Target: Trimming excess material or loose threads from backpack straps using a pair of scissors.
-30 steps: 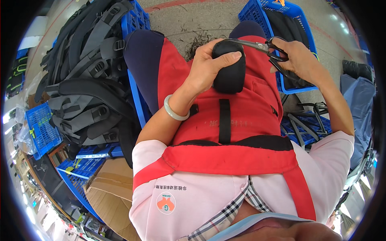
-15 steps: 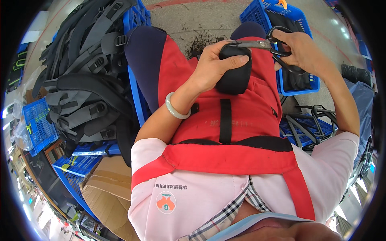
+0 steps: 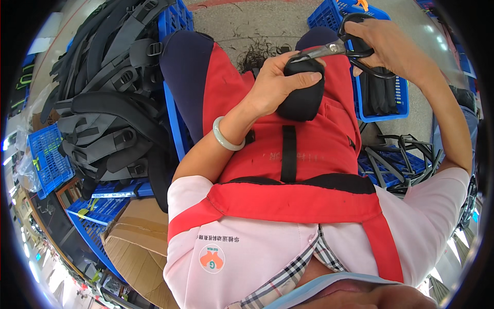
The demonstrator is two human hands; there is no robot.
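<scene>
While we look down from the head camera, the far left of the frame shows a small blue crate [image 3: 49, 159] whose contents we cannot make out. Just right of it, filling the upper left, a heap of black padded straps [image 3: 105, 98] overflows a larger blue crate [image 3: 175, 123], and a brown cardboard box [image 3: 136, 247] lies below at the lower left.

Moving toward the centre, our left hand [image 3: 275, 85], with a pale bangle [image 3: 226, 138] on the wrist, is closed round a black padded piece [image 3: 303, 98], fingers curled over its top and thumb along its side, holding it above the red apron [image 3: 288, 154] on our lap.

At the upper right, our right hand [image 3: 388, 44] has its fingers through the black loops of a pair of scissors [image 3: 342, 49]; the metal blades reach left and meet the top edge of the padded piece, though we cannot tell how far apart the blades stand. Behind that hand, another blue crate [image 3: 386, 103] holds more black pieces, and further down the right side black strapping [image 3: 401, 154] lies across a flat blue tray [image 3: 383, 172].
</scene>
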